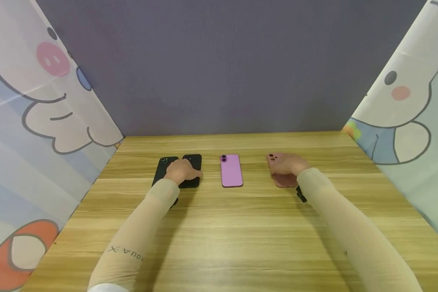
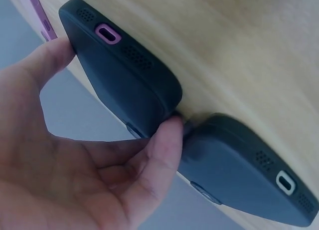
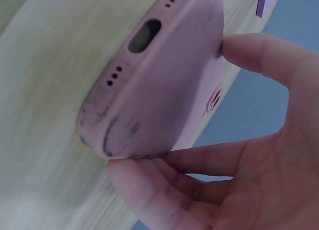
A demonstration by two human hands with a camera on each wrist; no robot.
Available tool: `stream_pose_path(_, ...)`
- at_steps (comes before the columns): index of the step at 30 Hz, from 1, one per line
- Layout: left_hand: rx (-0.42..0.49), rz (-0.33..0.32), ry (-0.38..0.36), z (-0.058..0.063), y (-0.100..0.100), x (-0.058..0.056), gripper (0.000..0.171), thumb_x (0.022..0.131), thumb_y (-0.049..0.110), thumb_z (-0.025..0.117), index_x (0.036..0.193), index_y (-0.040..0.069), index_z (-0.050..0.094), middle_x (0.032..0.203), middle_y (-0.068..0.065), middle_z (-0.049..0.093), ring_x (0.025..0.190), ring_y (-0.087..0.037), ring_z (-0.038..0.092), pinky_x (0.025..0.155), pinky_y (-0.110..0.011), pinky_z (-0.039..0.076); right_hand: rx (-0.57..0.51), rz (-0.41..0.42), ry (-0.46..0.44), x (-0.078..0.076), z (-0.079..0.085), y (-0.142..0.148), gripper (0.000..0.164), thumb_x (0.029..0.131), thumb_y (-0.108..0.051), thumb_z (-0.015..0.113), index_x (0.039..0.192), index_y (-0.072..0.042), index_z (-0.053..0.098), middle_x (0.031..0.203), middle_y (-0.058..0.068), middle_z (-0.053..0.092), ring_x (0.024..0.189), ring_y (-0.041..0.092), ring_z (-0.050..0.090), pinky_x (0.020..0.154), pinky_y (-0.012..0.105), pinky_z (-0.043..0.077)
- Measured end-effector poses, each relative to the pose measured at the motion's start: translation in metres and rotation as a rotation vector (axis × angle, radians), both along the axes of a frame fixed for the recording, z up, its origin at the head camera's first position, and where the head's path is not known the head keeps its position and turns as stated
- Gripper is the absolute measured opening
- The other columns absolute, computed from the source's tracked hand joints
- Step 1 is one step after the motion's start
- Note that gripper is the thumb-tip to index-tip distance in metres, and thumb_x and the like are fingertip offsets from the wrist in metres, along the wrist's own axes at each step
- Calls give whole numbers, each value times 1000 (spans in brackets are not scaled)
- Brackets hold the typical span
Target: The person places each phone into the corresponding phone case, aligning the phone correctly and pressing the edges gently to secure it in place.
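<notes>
My left hand grips a black-cased phone by its two long sides, thumb on one edge and fingers on the other. A purple ring shows round that phone's port in the left wrist view. Close beside it lies another black-cased phone, and my fingertips reach into the narrow gap between the two. My right hand holds a scuffed pink phone case across its width, thumb and fingers on opposite edges. Whether a phone is inside cannot be told. All lie camera side up on the table.
Between the hands a purple phone lies flat on the wood-grain table. A grey panel stands along the table's far edge. Cartoon-printed cloths hang at both sides.
</notes>
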State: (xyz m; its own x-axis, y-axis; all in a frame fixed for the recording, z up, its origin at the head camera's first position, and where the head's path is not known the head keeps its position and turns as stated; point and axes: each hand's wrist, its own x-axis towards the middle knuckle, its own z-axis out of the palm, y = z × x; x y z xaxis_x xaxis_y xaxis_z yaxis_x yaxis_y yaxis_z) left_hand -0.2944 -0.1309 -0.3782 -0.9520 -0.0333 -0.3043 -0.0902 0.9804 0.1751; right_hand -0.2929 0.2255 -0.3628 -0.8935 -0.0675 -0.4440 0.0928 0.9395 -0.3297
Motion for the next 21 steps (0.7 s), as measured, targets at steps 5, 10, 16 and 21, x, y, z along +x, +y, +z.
stream_pose_path(5,-39,2,16,2,6,3,72,82,58,61,128,2,58,115,-23,57,78,-26,56,51,-31,45,23,-2,8,-1,0,1,49,86,-46,56,117,-8,60,120,18,53,87,27,52,68,35,43)
stream_pose_path(10,-68,3,83,1,16,4,67,86,49,59,127,-3,56,116,-28,52,91,-35,54,63,-40,51,18,-32,10,1,-1,-1,42,84,-46,59,104,-8,63,105,15,56,80,26,52,61,33,43)
stream_pose_path(16,-41,-92,184,4,32,9,44,92,36,48,106,-2,64,122,-30,48,103,-42,50,75,-49,48,-2,-30,12,2,-1,-1,39,85,-45,58,100,-10,64,103,14,57,77,25,52,61,32,42)
stream_pose_path(21,30,-103,172,8,47,13,46,90,35,47,110,-4,58,109,-24,49,90,-36,49,69,-45,47,8,-23,19,2,-1,-2,38,86,-44,58,101,-10,64,105,14,57,78,24,53,62,32,42)
